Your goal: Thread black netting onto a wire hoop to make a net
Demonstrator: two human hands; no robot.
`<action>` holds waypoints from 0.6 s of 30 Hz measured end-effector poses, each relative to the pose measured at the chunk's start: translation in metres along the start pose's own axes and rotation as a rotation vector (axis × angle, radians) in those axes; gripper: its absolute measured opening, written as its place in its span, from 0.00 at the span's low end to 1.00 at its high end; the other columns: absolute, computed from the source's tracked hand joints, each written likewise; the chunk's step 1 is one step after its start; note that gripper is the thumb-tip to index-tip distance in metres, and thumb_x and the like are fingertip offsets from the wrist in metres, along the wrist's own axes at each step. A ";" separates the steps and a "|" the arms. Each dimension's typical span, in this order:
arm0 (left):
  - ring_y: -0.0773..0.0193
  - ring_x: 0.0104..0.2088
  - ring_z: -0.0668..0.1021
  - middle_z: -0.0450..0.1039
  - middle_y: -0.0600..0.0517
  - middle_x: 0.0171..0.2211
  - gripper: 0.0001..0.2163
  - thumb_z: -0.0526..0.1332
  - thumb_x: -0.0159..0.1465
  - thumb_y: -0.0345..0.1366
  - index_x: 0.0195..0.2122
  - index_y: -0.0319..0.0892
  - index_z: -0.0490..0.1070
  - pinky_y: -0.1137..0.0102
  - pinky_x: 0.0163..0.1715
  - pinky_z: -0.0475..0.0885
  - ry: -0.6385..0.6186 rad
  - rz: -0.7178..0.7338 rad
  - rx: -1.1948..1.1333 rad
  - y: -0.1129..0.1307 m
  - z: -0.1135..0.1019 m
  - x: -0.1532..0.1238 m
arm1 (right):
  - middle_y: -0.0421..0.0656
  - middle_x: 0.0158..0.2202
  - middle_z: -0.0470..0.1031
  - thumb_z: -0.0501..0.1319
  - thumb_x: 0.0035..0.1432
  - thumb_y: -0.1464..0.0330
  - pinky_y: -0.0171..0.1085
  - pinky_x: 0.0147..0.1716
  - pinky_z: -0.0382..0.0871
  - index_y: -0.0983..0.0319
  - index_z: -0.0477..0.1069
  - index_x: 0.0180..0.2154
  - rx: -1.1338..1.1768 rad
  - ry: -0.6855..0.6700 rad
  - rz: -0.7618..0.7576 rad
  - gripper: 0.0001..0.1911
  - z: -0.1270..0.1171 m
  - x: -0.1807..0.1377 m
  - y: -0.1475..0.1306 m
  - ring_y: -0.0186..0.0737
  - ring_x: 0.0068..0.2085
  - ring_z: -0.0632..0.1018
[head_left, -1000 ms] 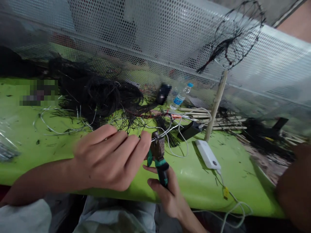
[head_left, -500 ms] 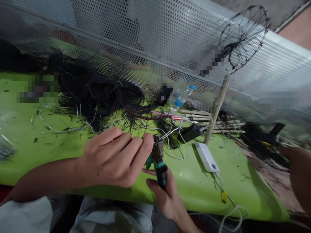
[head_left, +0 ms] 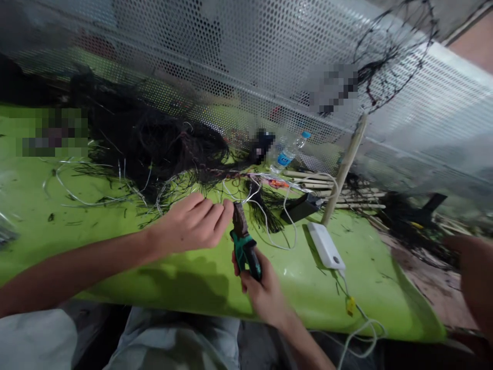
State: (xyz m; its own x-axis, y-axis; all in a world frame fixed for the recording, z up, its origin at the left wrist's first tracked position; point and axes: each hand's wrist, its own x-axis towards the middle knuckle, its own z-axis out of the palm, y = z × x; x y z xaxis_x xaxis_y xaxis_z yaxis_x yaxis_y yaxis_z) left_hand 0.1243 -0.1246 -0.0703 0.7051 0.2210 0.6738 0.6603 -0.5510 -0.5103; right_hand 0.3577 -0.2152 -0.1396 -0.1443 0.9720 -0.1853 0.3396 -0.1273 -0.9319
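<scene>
My right hand (head_left: 264, 293) is wrapped round the handles of green-and-black pliers (head_left: 244, 246). Their dark metal jaws point away from me and sit right beside the fingertips of my left hand (head_left: 200, 223). That left hand is closed in a pinch, its back toward me, and what it grips is hidden. Pale, shiny wire (head_left: 252, 194) runs just beyond the plier jaws. Behind my left hand lies a large tangled heap of black fibre (head_left: 154, 139), with loose strands and wire loops (head_left: 73, 190) spread around it.
A green-covered table (head_left: 185, 288) stands before a perforated metal panel (head_left: 254, 56). A water bottle (head_left: 287, 154), wooden sticks (head_left: 358, 198), a black box (head_left: 302, 207) and a white power bank (head_left: 325, 246) with a cable lie rightward. Another person's hand (head_left: 468, 257) shows far right.
My left hand has shifted slightly up and away from me. The pliers have tilted, their jaws moving up and left, and their handles appear more spread.
</scene>
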 end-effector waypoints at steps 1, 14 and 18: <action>0.66 0.25 0.71 0.69 0.55 0.23 0.11 0.55 0.73 0.27 0.42 0.38 0.78 0.67 0.29 0.65 -0.059 -0.064 -0.097 0.002 0.006 -0.002 | 0.42 0.37 0.74 0.58 0.59 0.70 0.37 0.32 0.70 0.61 0.72 0.48 0.024 -0.026 0.014 0.15 -0.002 0.003 0.001 0.40 0.35 0.74; 0.68 0.23 0.70 0.63 0.57 0.23 0.20 0.57 0.70 0.53 0.34 0.39 0.71 0.72 0.28 0.67 -0.697 -0.933 -2.128 0.019 0.047 -0.008 | 0.43 0.38 0.80 0.62 0.56 0.69 0.39 0.37 0.75 0.61 0.75 0.52 -0.137 -0.049 0.048 0.21 -0.050 0.009 0.016 0.43 0.38 0.77; 0.74 0.15 0.66 0.70 0.55 0.25 0.17 0.64 0.67 0.50 0.34 0.39 0.71 0.75 0.15 0.56 -0.752 -1.083 -2.418 0.025 0.044 -0.003 | 0.45 0.40 0.81 0.62 0.57 0.70 0.45 0.44 0.76 0.61 0.74 0.58 -0.203 -0.084 -0.017 0.26 -0.063 0.016 0.013 0.48 0.41 0.79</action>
State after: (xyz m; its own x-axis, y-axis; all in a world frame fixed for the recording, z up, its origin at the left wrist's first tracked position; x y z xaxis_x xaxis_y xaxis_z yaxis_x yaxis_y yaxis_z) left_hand 0.1503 -0.1035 -0.1082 0.7989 0.5694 -0.1939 -0.1186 0.4652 0.8772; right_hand 0.4183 -0.1885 -0.1348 -0.2254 0.9528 -0.2031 0.5156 -0.0602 -0.8547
